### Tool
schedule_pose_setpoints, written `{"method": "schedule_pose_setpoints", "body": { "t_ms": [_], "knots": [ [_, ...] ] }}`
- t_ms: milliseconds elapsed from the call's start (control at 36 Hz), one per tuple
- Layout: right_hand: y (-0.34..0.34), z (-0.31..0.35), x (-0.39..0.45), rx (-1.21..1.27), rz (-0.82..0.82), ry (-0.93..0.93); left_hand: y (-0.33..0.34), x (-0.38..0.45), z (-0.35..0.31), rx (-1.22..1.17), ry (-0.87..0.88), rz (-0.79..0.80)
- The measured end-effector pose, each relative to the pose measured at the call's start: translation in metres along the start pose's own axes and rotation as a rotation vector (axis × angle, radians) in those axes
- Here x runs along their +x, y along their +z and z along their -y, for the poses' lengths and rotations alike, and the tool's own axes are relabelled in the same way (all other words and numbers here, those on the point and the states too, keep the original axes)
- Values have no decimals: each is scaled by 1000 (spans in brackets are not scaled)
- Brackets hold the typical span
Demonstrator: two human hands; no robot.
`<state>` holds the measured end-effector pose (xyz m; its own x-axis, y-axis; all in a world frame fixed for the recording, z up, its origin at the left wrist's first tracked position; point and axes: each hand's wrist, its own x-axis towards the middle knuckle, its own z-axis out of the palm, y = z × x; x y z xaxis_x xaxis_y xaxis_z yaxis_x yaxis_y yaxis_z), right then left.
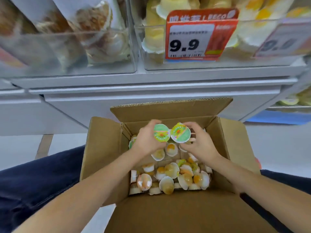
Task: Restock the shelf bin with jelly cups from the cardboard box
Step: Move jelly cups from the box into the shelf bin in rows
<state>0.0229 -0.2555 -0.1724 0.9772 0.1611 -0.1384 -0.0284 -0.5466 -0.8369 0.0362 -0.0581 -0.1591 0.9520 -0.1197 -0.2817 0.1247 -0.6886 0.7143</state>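
An open cardboard box [107, 148] sits on the floor in front of me, holding several loose jelly cups [170, 179] with white rims and orange filling. Over the box's far half, my left hand [146, 138] grips a jelly cup with a green lid [161, 133]. Right beside it, my right hand [200, 143] grips another green-lidded jelly cup [180, 132]; the two lids touch and face the camera. Above, the clear shelf bin [151, 63] holds yellow jelly cups [153, 39] behind a red price tag [198, 34] reading 9.9.
A neighbouring clear bin [67, 54] at the upper left holds wrapped brown snacks. A white shelf ledge [151, 84] runs between the bins and the box. The box's near flap [176, 214] lies open toward me. My dark trouser legs [33, 185] flank the box.
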Motion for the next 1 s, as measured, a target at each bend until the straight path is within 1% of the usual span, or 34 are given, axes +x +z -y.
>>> {"method": "schedule_pose_setpoints", "body": {
  "t_ms": [56, 139, 278, 417, 472, 556, 611, 667, 722, 889, 1000],
  "knots": [
    [-24, 26, -1, 46, -35, -52, -23, -6, -30, -42, 36, 15],
    [-59, 66, -8, 41, -52, -126, -62, -18, -75, -58, 96, 77],
    [-114, 126, -20, -19, -11, -242, -112, -40, -134, -243, 123, 152],
    [-152, 162, -26, -151, 31, -350, -120, -61, -158, -629, 145, 233],
    [-157, 171, -27, -232, 35, -393, -114, -63, -164, -696, 156, 251],
    [-164, 178, -25, -302, 85, -450, -109, -59, -171, -818, 117, 273],
    [-167, 179, -26, -276, 142, -442, -107, -56, -173, -844, 131, 278],
    [-168, 180, -27, -251, 195, -424, -106, -54, -174, -813, 166, 279],
    [-167, 182, -26, -220, 207, -417, -104, -54, -173, -802, 177, 290],
    [-165, 183, -24, -191, 208, -396, -102, -54, -178, -926, 121, 400],
    [-165, 182, -28, -64, 298, -347, -103, -53, -178, -1009, 65, 393]
  ]
}}
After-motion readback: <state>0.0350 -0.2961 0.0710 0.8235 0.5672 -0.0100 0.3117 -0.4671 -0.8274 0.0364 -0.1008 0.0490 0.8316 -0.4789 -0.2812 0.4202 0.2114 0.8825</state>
